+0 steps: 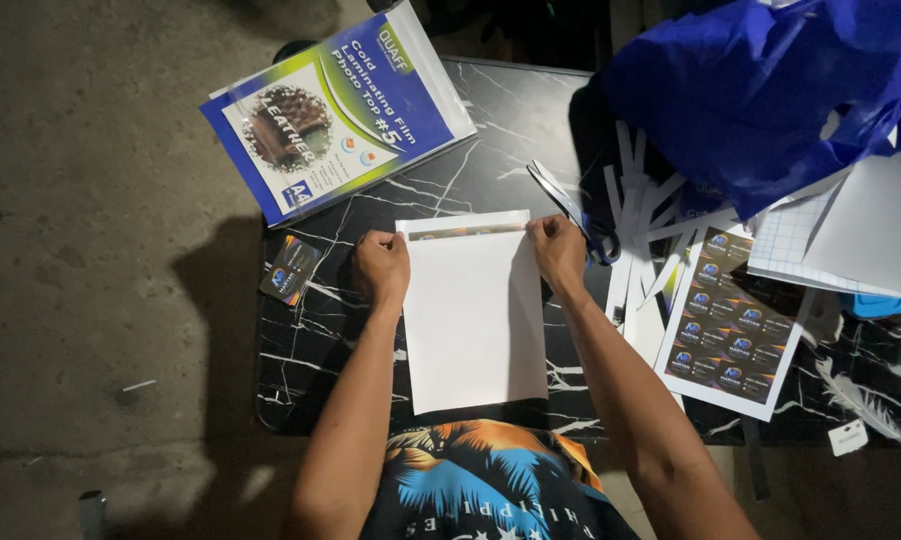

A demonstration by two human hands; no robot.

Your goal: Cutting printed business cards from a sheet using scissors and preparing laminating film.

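- Two hands pinch one white sheet (pixel 473 320) on the black marble desk (pixel 490 130).
- Left hand (pixel 382 265): fingers curled, gripping its upper left edge.
- Right hand (pixel 558 252): likewise clenched on its upper right corner.

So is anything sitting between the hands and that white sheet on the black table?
Nothing visible. The left hand and the right hand already rest on the white sheet at its top corners; the scissors lie just beyond the right hand.
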